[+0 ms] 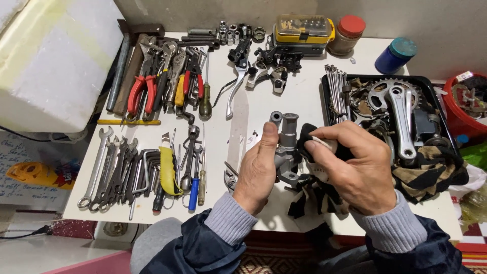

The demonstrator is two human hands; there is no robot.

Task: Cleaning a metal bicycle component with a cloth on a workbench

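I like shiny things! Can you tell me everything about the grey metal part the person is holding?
The grey metal part looks like dull cast metal, with two short round tubes on top and a ring-shaped lug near the bottom. It stands roughly upright above the white table. The left hand grips it, thumb up its side. The right hand presses a dark cloth against it.

White desk (pixel 304 101): pliers (pixel 142 91) and spanners (pixel 109 170) lie in rows at left. A yellow bit case (pixel 303 30) and two jars (pixel 373 43) stand at the rear. A black tray (pixel 328 81) at right holds a crank arm (pixel 401 119) with chainring.
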